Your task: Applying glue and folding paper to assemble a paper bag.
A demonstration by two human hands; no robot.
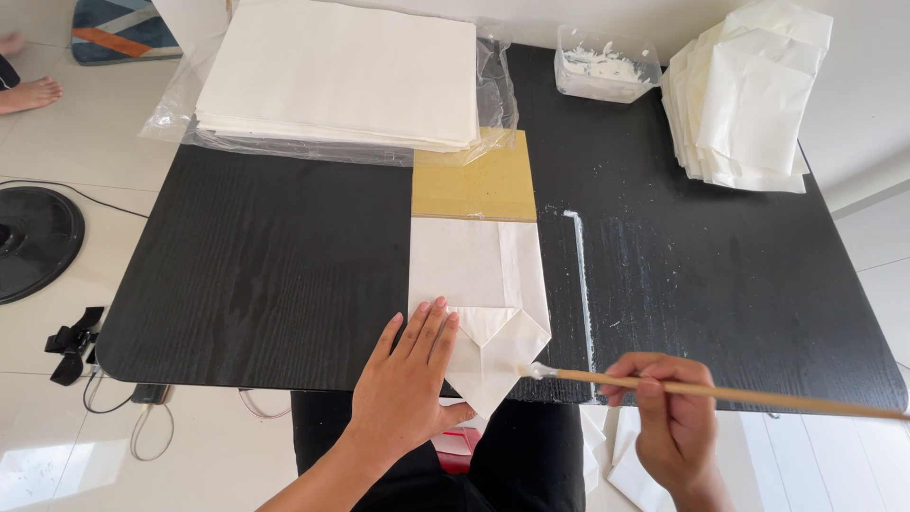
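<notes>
My left hand (409, 374) lies flat, fingers together, on the near end of a folded white paper bag (474, 275) on a black table (265, 256). The bag's near end is folded into a point that hangs over the table's front edge. My right hand (668, 417) grips a long thin wooden stick (720, 391) whose white glue-covered tip touches the right side of the folded point. A brown cardboard piece (483, 180) sticks out from the bag's far end.
A stack of white paper sheets (341, 71) on clear plastic lies at the back left. A clear tub of white paste (607, 64) stands at the back. Finished white bags (749, 95) are piled back right. A white glue streak (580, 275) marks the table. A black fan base (33, 242) sits on the floor.
</notes>
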